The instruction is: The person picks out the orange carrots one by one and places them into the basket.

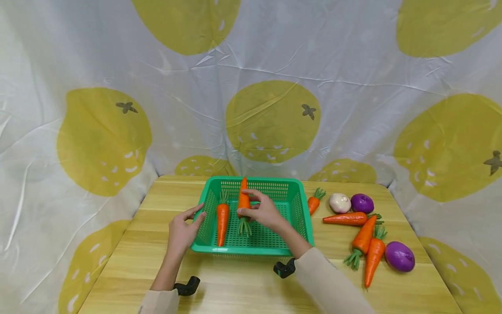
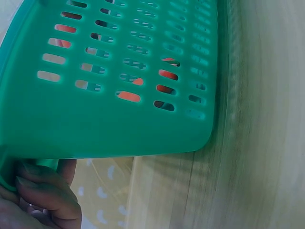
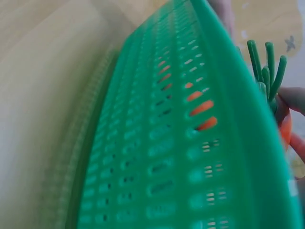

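Observation:
My left hand grips the left rim of a green plastic basket; the left wrist view has its fingers curled at that edge. With thumb and fingers, my right hand pinches an orange carrot over the basket's middle. This carrot's tip points to the far side, its green stems toward me. In the right wrist view the stems show beyond the basket's rim, with the rest largely hidden. A second carrot lies inside along the left, stems pointing away from me.
Right of the basket lie several more carrots, two purple round vegetables and a white one. One carrot sits close to the basket's right wall. A lemon-print cloth hangs around the wooden table.

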{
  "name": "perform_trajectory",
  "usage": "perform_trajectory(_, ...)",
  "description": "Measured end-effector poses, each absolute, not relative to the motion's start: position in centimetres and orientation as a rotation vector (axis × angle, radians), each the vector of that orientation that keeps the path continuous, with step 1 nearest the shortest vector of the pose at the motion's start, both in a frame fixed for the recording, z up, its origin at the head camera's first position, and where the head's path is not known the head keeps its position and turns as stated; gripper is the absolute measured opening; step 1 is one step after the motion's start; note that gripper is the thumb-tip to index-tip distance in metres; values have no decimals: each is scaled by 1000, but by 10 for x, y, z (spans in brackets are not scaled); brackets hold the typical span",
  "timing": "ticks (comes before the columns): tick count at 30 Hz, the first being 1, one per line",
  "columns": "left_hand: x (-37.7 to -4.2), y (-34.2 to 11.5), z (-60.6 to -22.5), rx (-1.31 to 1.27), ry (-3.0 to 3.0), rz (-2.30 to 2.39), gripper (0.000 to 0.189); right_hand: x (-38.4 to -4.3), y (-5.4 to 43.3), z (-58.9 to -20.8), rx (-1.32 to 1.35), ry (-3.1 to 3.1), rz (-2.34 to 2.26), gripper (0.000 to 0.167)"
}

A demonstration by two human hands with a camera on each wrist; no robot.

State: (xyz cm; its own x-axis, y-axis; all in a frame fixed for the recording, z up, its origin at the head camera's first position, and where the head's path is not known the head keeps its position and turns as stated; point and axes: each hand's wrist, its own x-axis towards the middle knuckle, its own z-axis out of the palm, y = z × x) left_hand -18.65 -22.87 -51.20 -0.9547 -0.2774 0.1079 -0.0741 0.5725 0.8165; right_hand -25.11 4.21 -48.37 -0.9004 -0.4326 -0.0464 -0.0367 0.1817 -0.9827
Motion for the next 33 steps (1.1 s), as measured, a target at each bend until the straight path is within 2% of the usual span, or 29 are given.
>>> perform_trajectory(25,-187,-227,-511,306,-2559,-1348,36,-248,13,-514,-416,2166,-1528,63)
perform_trajectory(33,-186,-227,-512,305,-2558,-1376,37,-248,12,-520,-413,2102,-1490,70)
